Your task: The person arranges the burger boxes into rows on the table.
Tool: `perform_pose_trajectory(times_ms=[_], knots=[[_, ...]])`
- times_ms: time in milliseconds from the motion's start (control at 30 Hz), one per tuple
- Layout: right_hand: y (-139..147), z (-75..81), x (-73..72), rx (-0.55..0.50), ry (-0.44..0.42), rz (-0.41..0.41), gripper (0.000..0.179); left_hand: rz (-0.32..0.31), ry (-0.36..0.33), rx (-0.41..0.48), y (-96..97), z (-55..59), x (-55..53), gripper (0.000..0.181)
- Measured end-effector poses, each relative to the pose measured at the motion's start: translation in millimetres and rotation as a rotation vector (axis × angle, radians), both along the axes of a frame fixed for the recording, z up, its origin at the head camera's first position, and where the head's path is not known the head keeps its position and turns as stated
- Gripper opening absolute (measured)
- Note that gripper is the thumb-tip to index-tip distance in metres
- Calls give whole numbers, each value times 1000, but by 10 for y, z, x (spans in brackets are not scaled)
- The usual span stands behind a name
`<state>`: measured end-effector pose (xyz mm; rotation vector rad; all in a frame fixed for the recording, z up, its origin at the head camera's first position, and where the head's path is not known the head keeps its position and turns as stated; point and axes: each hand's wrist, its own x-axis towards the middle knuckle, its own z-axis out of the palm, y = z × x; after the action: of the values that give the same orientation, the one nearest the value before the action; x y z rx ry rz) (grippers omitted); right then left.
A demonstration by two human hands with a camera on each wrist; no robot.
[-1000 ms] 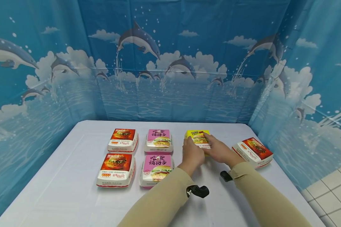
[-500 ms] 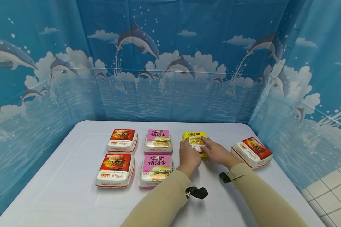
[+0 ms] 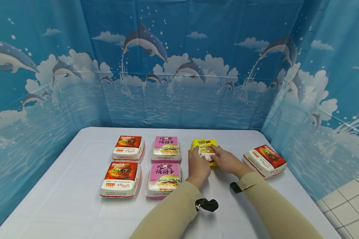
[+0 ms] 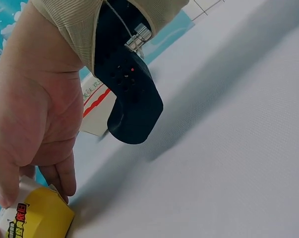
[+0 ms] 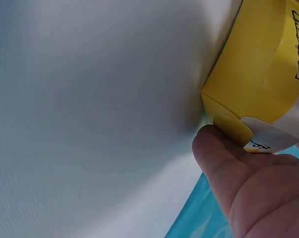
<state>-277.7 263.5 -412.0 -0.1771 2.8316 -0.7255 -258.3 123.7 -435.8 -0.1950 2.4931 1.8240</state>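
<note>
A yellow burger box (image 3: pixel 204 145) with a burger picture sits on the white table, held between both hands. My left hand (image 3: pixel 198 166) grips its left side, the thumb over the top face. In the left wrist view, the fingers of the left hand (image 4: pixel 35 109) reach down the side of the yellow box (image 4: pixel 54 213). From the right, my right hand (image 3: pixel 227 160) holds the opposite side. The right wrist view has the fingers of that right hand (image 5: pixel 258 183) along the end flap of the box (image 5: pixel 248 69). The hands partly hide its near side.
Two pink burger boxes (image 3: pixel 167 146) (image 3: pixel 164 176) stand in a column left of the hands. Farther left are two red burger boxes (image 3: pixel 129 146) (image 3: pixel 121 177). Another red box (image 3: pixel 266 160) lies angled at right. A dolphin curtain (image 3: pixel 179 99) encloses the white table (image 3: pixel 62 199).
The yellow box has shifted a little left and nearer to me, with both hands moving along with it. Over the last half second it has barely moved. The other boxes stay put.
</note>
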Motion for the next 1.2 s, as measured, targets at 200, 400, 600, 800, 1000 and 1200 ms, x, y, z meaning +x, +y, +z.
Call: perform_pose_trajectory(times_ms=[200,400,600,800,1000,1200], knots=[[-40,10,6,-2,-18,-25,64,17,7,-11,1,0,9,52],[-64,6,-7,-1,-34,-47,65,22,10,-17,-5,-4,14,53],[-94,-2,-33,-12,-45,-65,65,22,8,-4,-17,-14,32,55],[-115,-11,-46,-2,-29,-59,64,28,23,-13,-26,-28,32,55],[-127,-10,-53,-6,-19,-65,64,34,19,-22,-22,-49,0,54],[-123,5,-57,-5,-21,-63,66,32,19,-1,-28,-45,3,55]])
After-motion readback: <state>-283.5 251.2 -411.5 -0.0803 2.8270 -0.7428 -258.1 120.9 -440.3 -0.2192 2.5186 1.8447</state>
